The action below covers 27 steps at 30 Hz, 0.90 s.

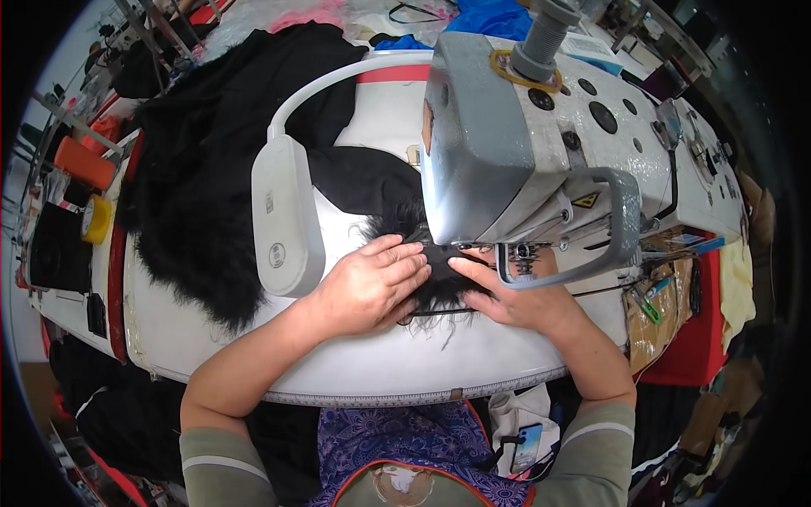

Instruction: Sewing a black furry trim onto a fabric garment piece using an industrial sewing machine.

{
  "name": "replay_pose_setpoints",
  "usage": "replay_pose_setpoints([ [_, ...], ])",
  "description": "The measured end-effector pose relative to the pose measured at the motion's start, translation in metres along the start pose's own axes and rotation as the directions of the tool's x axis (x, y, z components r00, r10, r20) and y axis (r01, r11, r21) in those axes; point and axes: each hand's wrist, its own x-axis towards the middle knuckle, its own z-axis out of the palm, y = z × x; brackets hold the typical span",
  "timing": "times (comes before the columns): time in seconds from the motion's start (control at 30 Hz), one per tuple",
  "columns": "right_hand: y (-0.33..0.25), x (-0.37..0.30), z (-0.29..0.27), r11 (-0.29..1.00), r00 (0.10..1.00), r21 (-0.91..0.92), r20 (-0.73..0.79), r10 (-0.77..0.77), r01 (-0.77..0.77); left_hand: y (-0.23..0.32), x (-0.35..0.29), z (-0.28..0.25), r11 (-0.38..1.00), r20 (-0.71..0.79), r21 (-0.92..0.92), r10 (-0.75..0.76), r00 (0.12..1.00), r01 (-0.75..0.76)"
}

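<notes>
A black garment with shaggy fur trim (435,291) lies under the head of a grey and white sewing machine (481,144). My left hand (372,287) rests flat on the cloth, fingers stretched out toward the needle area. From the other side, my right hand (524,302) presses on the same cloth, its fingers extended to the left. Part of this hand is hidden behind the machine's grey guard (625,228). The needle itself and the cloth beneath the machine head are hidden. The garment's bulk (245,144) spreads over the table to the left and back.
A white lamp (287,215) on a bent arm hangs close above my left hand. Along the table's front edge runs a measuring tape (422,400). At right lie a green cutter (649,308) and a yellow cloth (737,287). An orange cylinder (84,162) and yellow tape roll (96,220) stand left.
</notes>
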Motion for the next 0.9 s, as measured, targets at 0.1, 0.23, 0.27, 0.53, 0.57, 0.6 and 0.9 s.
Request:
replay_pose_setpoints([
  [0.1, 0.001, -0.002, 0.006, 0.999, 0.999, -0.011, -0.016, 0.052, -0.052, -0.003, 0.000, -0.001, 0.999, 0.016, -0.003, -0.048, 0.999, 0.048],
  [0.23, 0.002, -0.001, 0.008, 0.994, 0.993, 0.041, -0.064, 0.099, -0.097, -0.008, 0.000, 0.002, 0.996, 0.048, -0.009, -0.088, 0.995, 0.089],
  [0.27, 0.003, -0.001, 0.010, 0.994, 0.992, 0.052, -0.071, 0.103, -0.099, -0.009, 0.001, 0.001, 0.996, 0.048, -0.009, -0.088, 0.995, 0.088],
  [0.53, 0.005, 0.001, 0.005, 0.963, 0.966, 0.099, 0.096, 0.241, -0.251, -0.011, 0.005, -0.006, 0.999, 0.067, -0.033, -0.024, 0.997, 0.027],
  [0.57, 0.005, 0.000, 0.005, 0.977, 0.980, 0.079, 0.034, 0.198, -0.200, -0.011, 0.007, -0.005, 0.999, 0.045, -0.036, 0.015, 0.999, -0.013],
  [0.6, 0.006, -0.001, 0.008, 0.976, 0.979, 0.079, 0.034, 0.199, -0.201, -0.010, 0.007, -0.003, 0.999, 0.045, -0.037, 0.015, 0.999, -0.013],
  [0.9, 0.004, 0.001, 0.004, 0.982, 0.984, 0.059, 0.025, 0.178, -0.180, -0.009, 0.005, -0.004, 0.991, 0.087, -0.110, -0.070, 0.994, 0.080],
])
